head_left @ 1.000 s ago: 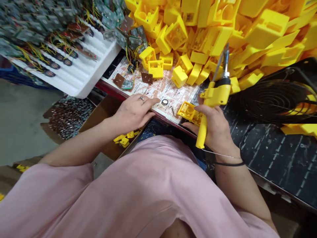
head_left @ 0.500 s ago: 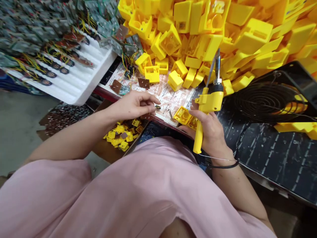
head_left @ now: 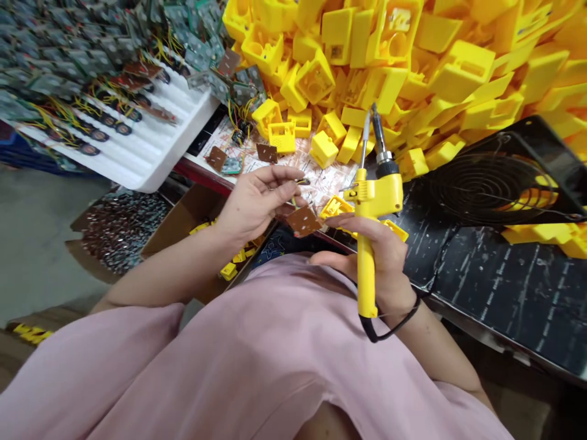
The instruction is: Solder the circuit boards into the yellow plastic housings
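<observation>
My left hand is raised just above the bench edge, fingers pinched on a small wired part with a brown circuit board hanging from it. My right hand is wrapped round the handle of a yellow soldering gun, tip pointing up and away. The same hand also holds a flat yellow plastic housing against the gun. Board and housing are close together between my hands.
A big heap of yellow plastic housings fills the back. A white tray of wired circuit boards stands at left. A black fan grille lies at right. An open cardboard box with yellow bits sits below the bench.
My left hand picked the wired part off the paper mat and lifted it toward me, the brown board now dangling. My right hand drew the soldering gun and housing nearer.
</observation>
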### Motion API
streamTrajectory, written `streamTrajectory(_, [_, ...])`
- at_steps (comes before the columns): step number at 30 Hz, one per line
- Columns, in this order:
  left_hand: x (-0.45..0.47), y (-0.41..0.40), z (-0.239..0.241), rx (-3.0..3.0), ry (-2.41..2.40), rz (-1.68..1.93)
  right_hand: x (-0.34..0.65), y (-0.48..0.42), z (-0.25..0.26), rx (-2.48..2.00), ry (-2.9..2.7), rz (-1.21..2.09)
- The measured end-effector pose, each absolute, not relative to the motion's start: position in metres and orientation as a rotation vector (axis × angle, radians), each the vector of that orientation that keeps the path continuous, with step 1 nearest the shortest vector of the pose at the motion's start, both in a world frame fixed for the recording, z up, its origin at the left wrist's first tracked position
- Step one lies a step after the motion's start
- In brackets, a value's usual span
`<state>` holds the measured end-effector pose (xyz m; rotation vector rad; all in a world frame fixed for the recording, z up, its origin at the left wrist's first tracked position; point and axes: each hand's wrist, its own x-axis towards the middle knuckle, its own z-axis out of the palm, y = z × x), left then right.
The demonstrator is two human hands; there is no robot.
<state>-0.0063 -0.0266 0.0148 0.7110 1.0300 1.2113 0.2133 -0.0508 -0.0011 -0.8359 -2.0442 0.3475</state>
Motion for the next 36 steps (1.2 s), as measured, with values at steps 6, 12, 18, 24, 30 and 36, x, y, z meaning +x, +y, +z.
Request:
streamTrajectory(6, [0.027,-0.027,0.009,0.796,0.892,1.287,0.212,-0.050,0.003,-0.942,-1.733,0.314])
streamTrajectory(12, [0.014,-0.025,-0.015,1.262,1.008,1.414,0.224,-0.048,0.007,-0.928,-1.625,0.365])
streamTrajectory(18, [0.010,-0.027,-0.026,1.661,0.761,1.198,0.220,-0.050,0.012,-0.871,-1.616,0.350])
streamTrajectory(24, [0.007,-0.020,0.016,1.600,0.864,1.156,0.222,-0.052,0.013,-0.872,-1.815,0.249])
streamTrajectory(30, [-0.006,0.006,0.044,1.594,0.753,0.677,0.222,-0.055,0.020,-0.857,-1.985,0.238])
streamTrajectory(36, [-0.002,0.005,0.035,1.324,0.696,0.580,0.224,-0.054,0.017,-0.792,-1.972,0.203])
